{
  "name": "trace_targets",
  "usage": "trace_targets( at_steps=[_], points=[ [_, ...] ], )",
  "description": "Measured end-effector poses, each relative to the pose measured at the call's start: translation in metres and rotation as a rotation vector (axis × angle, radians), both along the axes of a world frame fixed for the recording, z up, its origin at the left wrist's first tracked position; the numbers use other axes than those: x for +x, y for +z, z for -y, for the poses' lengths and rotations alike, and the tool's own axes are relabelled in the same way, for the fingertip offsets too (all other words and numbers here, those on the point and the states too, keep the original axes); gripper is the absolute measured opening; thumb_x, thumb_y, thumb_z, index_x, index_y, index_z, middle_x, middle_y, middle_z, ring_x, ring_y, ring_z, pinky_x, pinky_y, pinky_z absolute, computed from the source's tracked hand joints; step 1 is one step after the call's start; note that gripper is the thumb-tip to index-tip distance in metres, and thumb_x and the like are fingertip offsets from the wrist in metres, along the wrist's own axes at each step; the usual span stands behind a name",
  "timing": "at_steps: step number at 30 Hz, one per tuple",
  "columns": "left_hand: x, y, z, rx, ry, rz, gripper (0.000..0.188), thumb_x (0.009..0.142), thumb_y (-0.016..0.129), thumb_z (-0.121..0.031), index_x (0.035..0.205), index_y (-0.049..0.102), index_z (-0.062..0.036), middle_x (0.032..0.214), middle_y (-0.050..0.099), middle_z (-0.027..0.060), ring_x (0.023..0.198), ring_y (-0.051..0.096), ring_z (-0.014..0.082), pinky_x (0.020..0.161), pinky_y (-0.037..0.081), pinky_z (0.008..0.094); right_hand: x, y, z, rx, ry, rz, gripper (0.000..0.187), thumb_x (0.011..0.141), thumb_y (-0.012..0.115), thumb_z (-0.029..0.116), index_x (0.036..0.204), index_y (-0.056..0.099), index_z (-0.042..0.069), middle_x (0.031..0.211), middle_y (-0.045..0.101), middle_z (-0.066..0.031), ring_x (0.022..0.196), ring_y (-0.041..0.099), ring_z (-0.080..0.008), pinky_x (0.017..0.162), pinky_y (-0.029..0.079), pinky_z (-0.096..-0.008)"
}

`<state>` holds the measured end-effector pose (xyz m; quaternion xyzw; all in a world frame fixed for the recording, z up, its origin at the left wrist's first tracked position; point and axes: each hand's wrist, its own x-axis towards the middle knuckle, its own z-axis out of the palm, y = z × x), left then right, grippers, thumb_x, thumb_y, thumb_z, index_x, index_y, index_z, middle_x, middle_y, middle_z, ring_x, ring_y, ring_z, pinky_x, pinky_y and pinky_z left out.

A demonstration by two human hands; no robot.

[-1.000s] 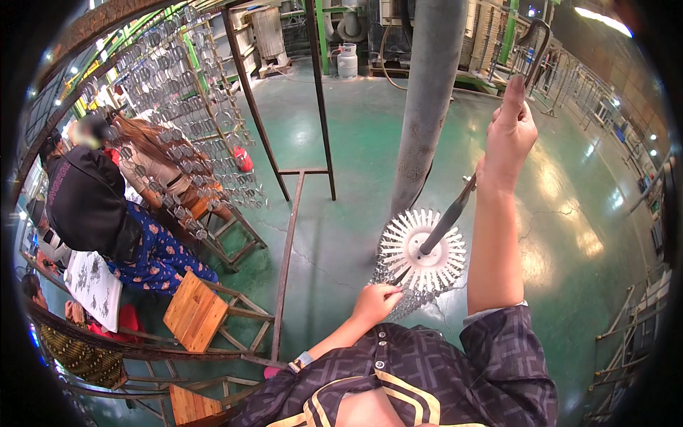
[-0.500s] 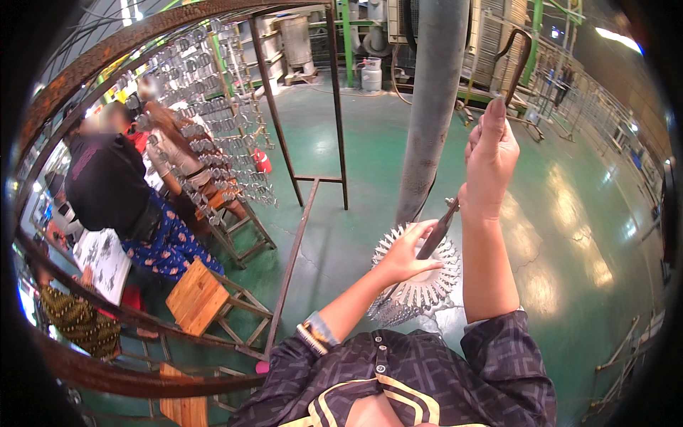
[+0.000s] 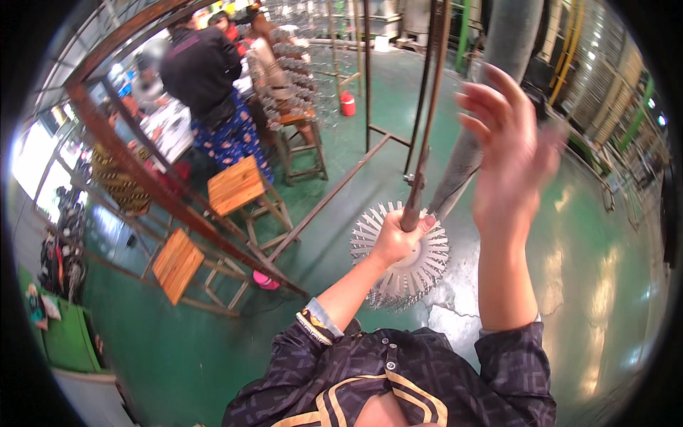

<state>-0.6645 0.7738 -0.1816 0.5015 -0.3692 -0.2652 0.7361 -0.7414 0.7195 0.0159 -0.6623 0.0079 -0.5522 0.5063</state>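
My left hand (image 3: 397, 238) is wrapped round a dark metal rod (image 3: 420, 167), low on its length. Beneath that hand is a round rack (image 3: 364, 245) with many pale, flat metal pieces fanned out around its rim. A small clamp or bolt shows on the rod above my grip. My right hand (image 3: 501, 149) is raised to the right of the rod, apart from it, with fingers spread and nothing in them; its thumb side is smeared by motion. How the rod joins the rack is hidden by my left hand.
A rusty metal frame (image 3: 114, 146) curves along the left, with a low bar (image 3: 331, 188) across the green floor. A thick grey pipe (image 3: 509, 57) rises ahead. Wooden stools (image 3: 235, 186) stand left, near a person in a black top (image 3: 199, 67). A red canister (image 3: 347, 104) stands farther off.
My right hand has let go of the rod's upper part and opened. The rod has swung left and more upright, with my left hand closed round it. My view has turned left.
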Motion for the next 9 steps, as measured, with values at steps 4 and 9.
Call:
trace_targets(
  at_steps=[4,9],
  points=[
    [-0.008,0.028,-0.057,-0.038,0.111,-0.011,0.029,0.084,0.065,-0.02,0.066,0.048,-0.004,0.054,0.042,-0.0051,0.049,0.037,0.0044,0.044,0.03,0.0236,-0.068,-0.014,-0.061,0.068,0.375,0.484,0.088,0.077,0.037,0.07,0.131,0.031,0.0,0.119,0.043,-0.0202,0.101,0.049,-0.0287,0.087,0.038,-0.038],
    [-0.021,0.029,-0.142,-0.036,0.349,0.081,0.022,0.086,0.06,-0.016,0.073,0.047,-0.0052,0.057,0.044,-0.0002,0.047,0.041,0.0077,0.045,0.034,0.023,-0.128,-0.071,-0.06,0.317,1.465,0.526,0.086,0.074,0.06,0.044,0.14,0.015,0.012,0.142,0.011,-0.012,0.115,0.038,-0.027,0.075,0.05,-0.0348]
  ],
)
